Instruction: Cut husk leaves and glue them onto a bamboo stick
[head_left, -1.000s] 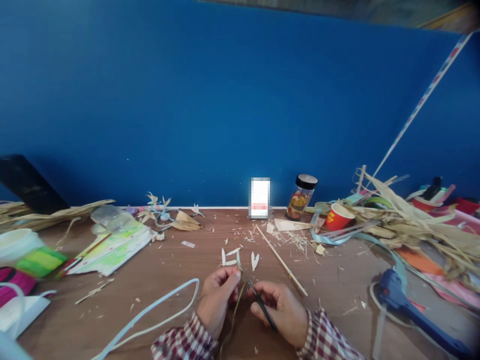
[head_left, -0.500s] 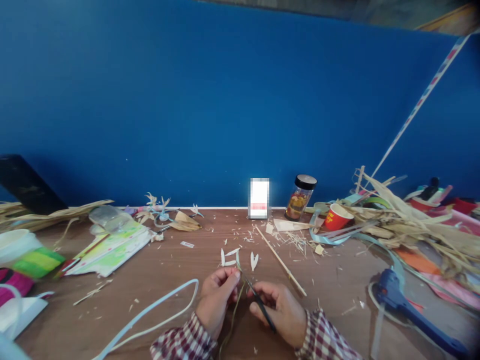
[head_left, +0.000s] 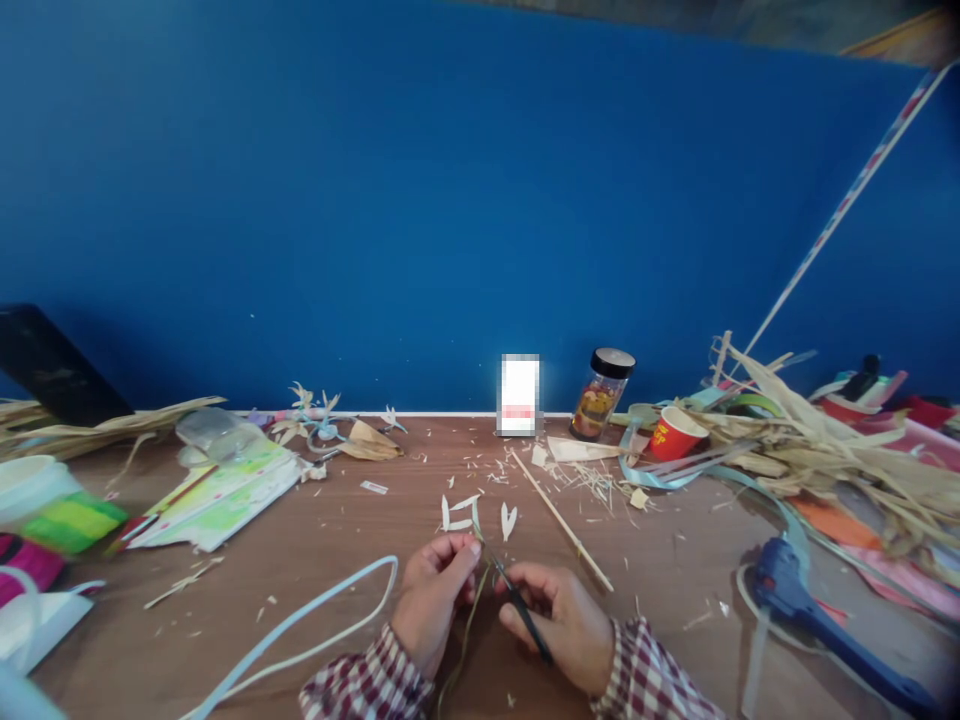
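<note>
My left hand (head_left: 439,585) is closed, thumb against forefinger, on a thin dried plant strip (head_left: 471,625) that trails down toward the table's near edge. My right hand (head_left: 566,615) grips a slim black tool (head_left: 529,620) with a pointed tip; whether it is scissors or tweezers I cannot tell. The tip points up and left, close beside the left fingertips and the strip. Just beyond my hands lie small pale pieces: several cut slivers (head_left: 445,513) arranged in an angular shape, and a V-shaped pair (head_left: 508,521).
A thin stick (head_left: 562,522) lies beyond my right hand. Farther back stand a lidded jar (head_left: 601,395) and a red paper cup (head_left: 677,434). A blue glue gun (head_left: 784,580) and dried husks (head_left: 810,440) are on the right. A looped white cord (head_left: 322,605) and painted sheet (head_left: 225,490) lie left.
Both hands keep nearly the same place and hold. The camera view has shifted very slightly; nothing on the table has visibly moved.
</note>
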